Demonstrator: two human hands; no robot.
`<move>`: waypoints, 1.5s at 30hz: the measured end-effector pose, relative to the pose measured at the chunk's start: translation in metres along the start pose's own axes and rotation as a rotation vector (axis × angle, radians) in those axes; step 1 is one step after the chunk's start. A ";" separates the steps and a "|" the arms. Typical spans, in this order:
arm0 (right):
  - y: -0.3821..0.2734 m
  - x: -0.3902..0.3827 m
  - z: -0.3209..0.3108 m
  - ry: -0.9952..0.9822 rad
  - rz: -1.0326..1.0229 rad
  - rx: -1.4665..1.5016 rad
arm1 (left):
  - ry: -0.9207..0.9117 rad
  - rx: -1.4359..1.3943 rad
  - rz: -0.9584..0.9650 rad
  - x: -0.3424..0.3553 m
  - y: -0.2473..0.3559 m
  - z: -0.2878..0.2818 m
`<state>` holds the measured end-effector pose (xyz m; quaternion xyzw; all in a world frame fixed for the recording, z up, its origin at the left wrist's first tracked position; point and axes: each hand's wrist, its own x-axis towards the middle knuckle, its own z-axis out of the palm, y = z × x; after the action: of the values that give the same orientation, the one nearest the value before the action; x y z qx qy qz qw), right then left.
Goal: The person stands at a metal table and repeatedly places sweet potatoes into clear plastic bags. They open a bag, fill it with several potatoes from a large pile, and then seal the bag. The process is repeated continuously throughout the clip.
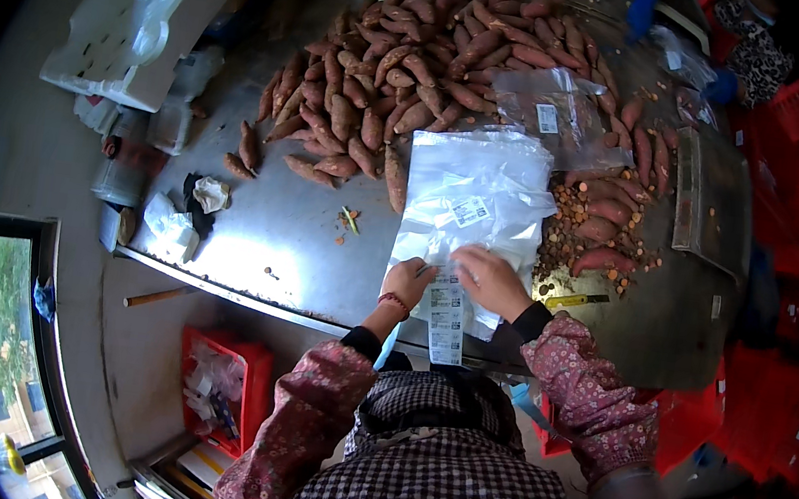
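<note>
With 12 o'clock straight ahead of the person, a stack of clear bags [485, 175] lies on the shiny counter [315, 274], close to its near edge. The top bag has a white label [470, 210] with tiny dark print, too small to read. A long strip of white labels [446, 326] has dark print and little square codes, also too small to read. The strip runs from 12 to 6, and its 6 o'clock end comes down to the near edge. The bags run long the same way, with the far end leaning a bit toward 1. The left hand [405, 282] is at the strip's 10 o'clock side; I cannot tell if its grip pinches the strip. The right hand [494, 279] bends its fingers over the bags, at 1 o'clock from the strip; I cannot tell what its grip holds. A yellow cutter [569, 300] lies at 4 o'clock from the bags, and piled sweet potatoes [341, 119] lie at 11.
</note>
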<state>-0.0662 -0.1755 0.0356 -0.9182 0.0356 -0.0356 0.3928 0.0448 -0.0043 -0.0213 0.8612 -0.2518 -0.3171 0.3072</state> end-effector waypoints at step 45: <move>-0.022 -0.028 -0.071 0.699 0.105 0.013 | -0.070 0.149 -0.172 -0.002 -0.009 0.018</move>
<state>-0.1002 -0.2092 0.0994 -0.8449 0.2148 -0.3278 0.3639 0.0334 -0.0033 -0.0379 0.8884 -0.2104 -0.3527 0.2050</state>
